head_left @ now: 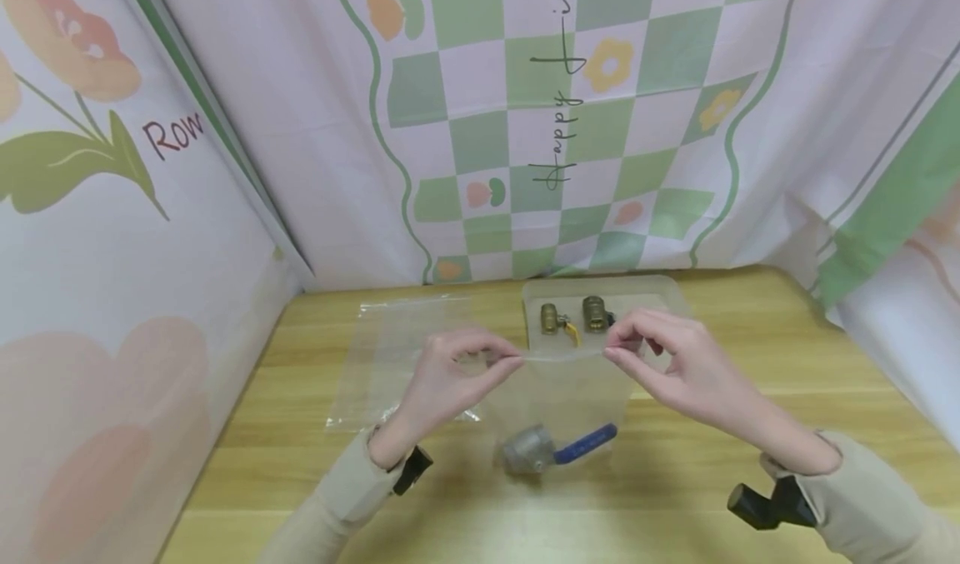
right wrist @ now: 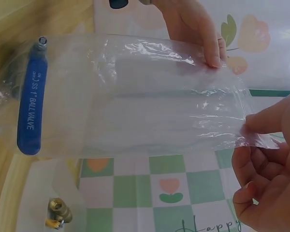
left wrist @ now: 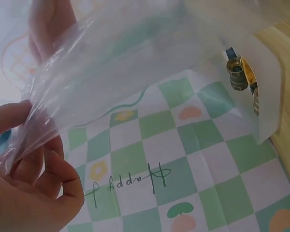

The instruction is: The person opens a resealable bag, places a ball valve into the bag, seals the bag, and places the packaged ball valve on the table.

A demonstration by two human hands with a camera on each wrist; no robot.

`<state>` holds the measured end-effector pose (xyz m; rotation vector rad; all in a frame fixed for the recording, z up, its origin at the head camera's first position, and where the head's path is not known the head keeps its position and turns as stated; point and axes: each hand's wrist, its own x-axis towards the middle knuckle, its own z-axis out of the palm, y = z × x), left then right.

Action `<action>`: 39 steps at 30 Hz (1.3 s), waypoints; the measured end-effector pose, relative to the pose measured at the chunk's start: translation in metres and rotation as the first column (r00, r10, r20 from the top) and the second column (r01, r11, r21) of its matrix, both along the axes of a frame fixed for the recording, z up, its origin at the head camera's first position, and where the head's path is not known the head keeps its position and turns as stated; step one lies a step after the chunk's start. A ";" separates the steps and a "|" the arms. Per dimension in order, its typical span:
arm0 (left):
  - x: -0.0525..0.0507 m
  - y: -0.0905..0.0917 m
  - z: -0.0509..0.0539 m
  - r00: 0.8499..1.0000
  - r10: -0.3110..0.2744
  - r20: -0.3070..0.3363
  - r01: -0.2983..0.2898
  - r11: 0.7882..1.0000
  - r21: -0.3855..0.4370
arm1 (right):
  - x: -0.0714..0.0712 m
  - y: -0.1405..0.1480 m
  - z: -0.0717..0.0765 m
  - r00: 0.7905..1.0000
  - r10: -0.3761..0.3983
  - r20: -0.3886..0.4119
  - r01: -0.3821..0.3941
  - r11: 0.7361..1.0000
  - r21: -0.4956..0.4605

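Observation:
A clear plastic bag hangs between the two hands, which pinch its top edge at opposite corners. The left hand grips the left corner between thumb and fingers. At the right corner, the right hand pinches the plastic the same way. Low in the bag lies a silver ball valve with a blue handle pointing right in the head view.
Behind the bag, a whitish tray holds two brass valves, one with a yellow handle. Another clear bag lies flat on the wooden table at left. Patterned cloth hangs behind.

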<state>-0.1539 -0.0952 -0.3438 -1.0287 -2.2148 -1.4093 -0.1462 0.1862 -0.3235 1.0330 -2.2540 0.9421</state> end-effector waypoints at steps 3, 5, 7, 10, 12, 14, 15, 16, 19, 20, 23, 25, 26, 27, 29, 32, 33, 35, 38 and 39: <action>0.001 0.000 0.000 1.000 0.000 -0.001 0.000 1.000 0.008 | -0.001 -0.002 0.002 1.000 0.023 0.008 -0.023 0.999 0.026; 0.001 0.000 0.000 1.000 0.004 0.001 -0.004 1.000 0.004 | -0.001 -0.004 0.003 0.999 0.041 0.005 -0.042 0.998 0.039; 0.002 0.001 0.001 1.000 0.002 -0.001 -0.002 1.000 0.000 | -0.001 -0.005 0.003 0.998 0.061 -0.006 -0.061 0.997 0.039; 0.001 0.001 0.001 1.000 -0.004 -0.003 0.004 1.000 -0.003 | 0.000 -0.007 0.003 0.998 0.069 -0.015 -0.068 0.997 0.041; 0.001 0.002 0.000 1.000 -0.012 -0.008 0.012 1.000 -0.001 | 0.000 -0.008 0.003 0.997 0.069 -0.027 -0.068 0.997 0.044; 0.000 0.003 0.000 1.000 -0.021 -0.017 0.021 1.000 0.002 | 0.001 -0.009 0.003 0.998 0.065 -0.012 -0.064 0.997 0.044; -0.001 0.003 0.000 1.000 -0.025 -0.017 0.025 1.000 0.002 | 0.001 -0.009 0.004 0.998 0.066 -0.008 -0.065 0.997 0.044; -0.001 0.004 0.000 0.999 -0.029 -0.019 0.029 1.000 0.002 | 0.001 -0.010 0.004 0.998 0.065 -0.005 -0.065 0.997 0.045; -0.001 0.005 0.000 0.999 -0.040 -0.021 0.040 0.999 -0.004 | 0.000 -0.013 0.005 0.997 0.082 -0.004 -0.082 0.996 0.039; -0.001 0.005 0.000 0.999 -0.039 -0.020 0.039 0.999 -0.009 | -0.001 -0.014 0.005 0.995 0.099 -0.015 -0.098 0.994 0.036; -0.001 0.006 0.001 0.999 -0.046 -0.028 0.046 0.999 -0.018 | -0.002 -0.018 0.005 0.988 0.146 -0.042 -0.145 0.989 0.019; -0.001 0.006 0.001 0.998 -0.051 -0.040 0.050 0.998 -0.023 | -0.003 -0.020 0.005 0.985 0.163 -0.048 -0.163 0.987 0.012; 0.000 0.006 0.001 0.998 -0.052 -0.045 0.051 0.998 -0.024 | -0.003 -0.021 0.005 0.985 0.165 -0.051 -0.165 0.986 0.011; 0.000 0.006 0.002 0.997 -0.054 -0.049 0.053 0.998 -0.025 | -0.003 -0.021 0.005 0.985 0.162 -0.050 -0.162 0.987 0.011; 0.000 0.006 0.002 0.997 -0.052 -0.053 0.050 0.998 -0.025 | -0.003 -0.021 0.005 0.987 0.153 -0.046 -0.153 0.988 0.014; 0.000 0.007 0.002 0.998 -0.046 -0.045 0.045 0.999 -0.022 | -0.002 -0.022 0.005 0.989 0.144 -0.044 -0.144 0.989 0.017; 0.000 0.007 0.001 0.998 -0.049 -0.041 0.048 0.999 -0.020 | -0.002 -0.022 0.005 0.989 0.142 -0.043 -0.142 0.990 0.017; -0.001 0.007 0.001 0.998 -0.052 -0.037 0.052 0.998 -0.020 | -0.002 -0.023 0.005 0.989 0.139 -0.047 -0.138 0.990 0.017; -0.001 0.008 0.002 0.998 -0.055 -0.025 0.054 0.998 -0.021 | -0.002 -0.024 0.005 0.988 0.143 -0.062 -0.142 0.990 0.020; -0.001 0.008 0.002 0.998 -0.054 -0.022 0.053 0.998 -0.020 | -0.002 -0.025 0.005 0.987 0.146 -0.069 -0.145 0.989 0.023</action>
